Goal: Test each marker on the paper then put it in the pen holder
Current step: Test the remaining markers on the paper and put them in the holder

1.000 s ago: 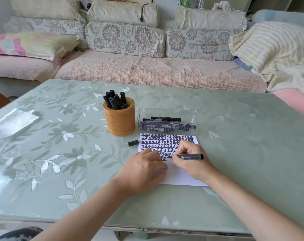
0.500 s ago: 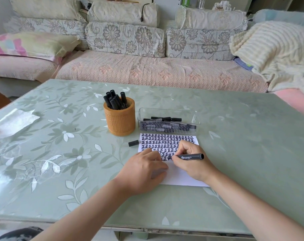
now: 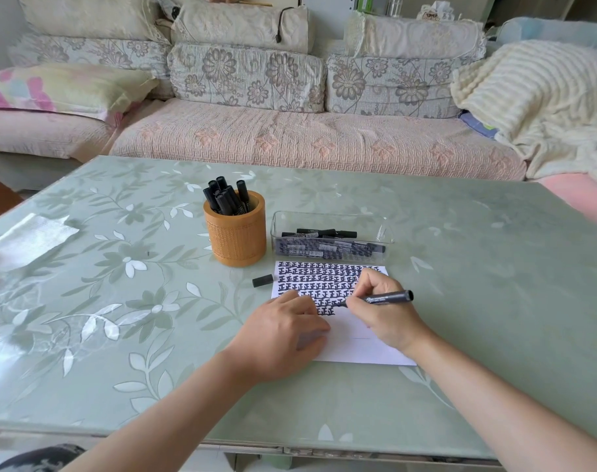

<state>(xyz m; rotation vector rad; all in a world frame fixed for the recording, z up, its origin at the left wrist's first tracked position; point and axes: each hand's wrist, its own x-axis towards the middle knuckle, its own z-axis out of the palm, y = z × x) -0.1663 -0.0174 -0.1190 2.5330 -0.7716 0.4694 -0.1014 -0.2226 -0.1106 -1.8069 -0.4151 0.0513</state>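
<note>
My right hand [image 3: 385, 311] pinches a black marker [image 3: 389, 297], its tip down on the white paper [image 3: 358, 342], whose upper half is filled with rows of black marks. My left hand [image 3: 280, 338] rests on the paper's left side with fingers loosely curled, holding it down. The marker's black cap [image 3: 262, 280] lies on the table just left of the paper. Behind it stands the orange pen holder [image 3: 235, 233] with several black markers upright inside. A clear plastic tray [image 3: 331, 235] behind the paper holds several more markers lying flat.
The green floral table [image 3: 120, 301] has a shiny sheet of plastic [image 3: 24, 236] near its left edge. A sofa with cushions [image 3: 290, 137] and a cream blanket [image 3: 535, 97] stands beyond the far table edge.
The marker tip and my right hand have shifted only slightly over the last row of marks. My left hand has stayed where it was.
</note>
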